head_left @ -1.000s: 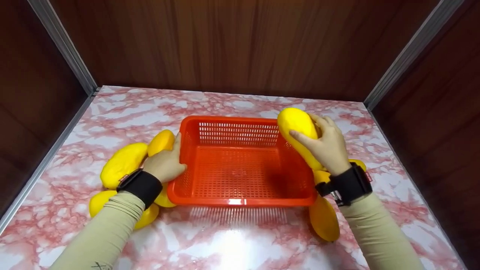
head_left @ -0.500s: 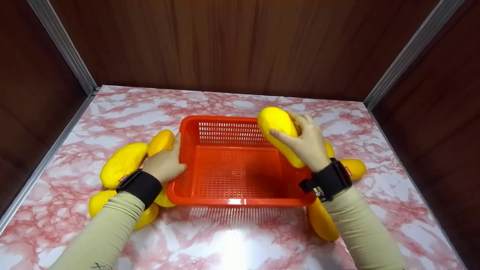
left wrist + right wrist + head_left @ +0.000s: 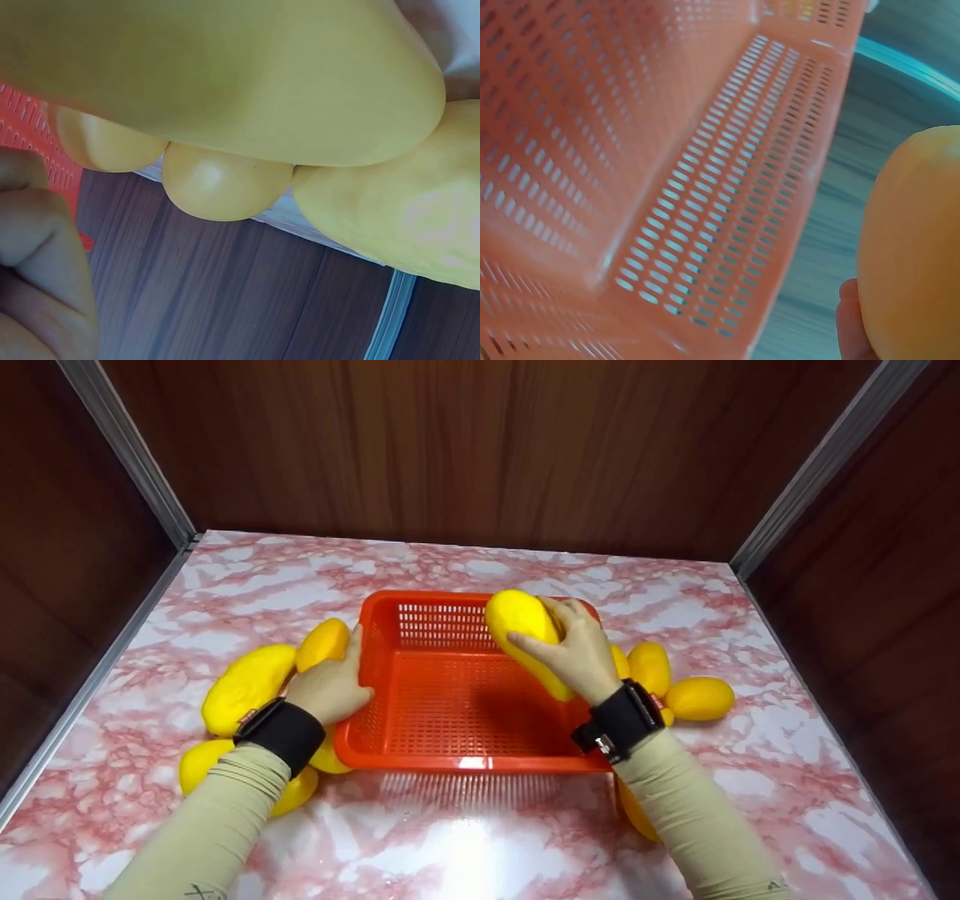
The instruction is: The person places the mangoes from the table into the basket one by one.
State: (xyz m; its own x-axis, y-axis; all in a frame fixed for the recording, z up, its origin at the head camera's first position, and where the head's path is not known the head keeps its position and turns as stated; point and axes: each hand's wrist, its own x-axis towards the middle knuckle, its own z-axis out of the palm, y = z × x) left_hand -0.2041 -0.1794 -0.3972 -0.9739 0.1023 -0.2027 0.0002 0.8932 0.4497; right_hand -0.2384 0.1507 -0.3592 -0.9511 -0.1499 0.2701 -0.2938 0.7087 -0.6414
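Note:
My right hand point(image 3: 581, 652) grips a large yellow mango point(image 3: 521, 622), thumb on the near side and fingers round the far side. It holds the mango tilted over the right part of a red plastic basket point(image 3: 472, 763). In the right wrist view, the mango point(image 3: 915, 240) appears at the right, with a fingertip against it and the slotted basket wall point(image 3: 727, 195) beside it. My left hand point(image 3: 326, 690) rests against the basket's left side, index finger straight along it and thumb at the rim. Its other fingers are hidden in the head view.
Several mangoes lie left of the basket, including a large one point(image 3: 247, 690) beside the left hand. More lie on the right, such as a small one point(image 3: 700, 698); another point(image 3: 636, 810) is partly under the right forearm. Brown wood-grain panels point(image 3: 465, 450) enclose the marbled tabletop point(image 3: 480, 840).
My right hand has carried the mango leftward from the basket's right rim to over its inside, uncovering more mangoes on the right. The left hand and basket have stayed put.

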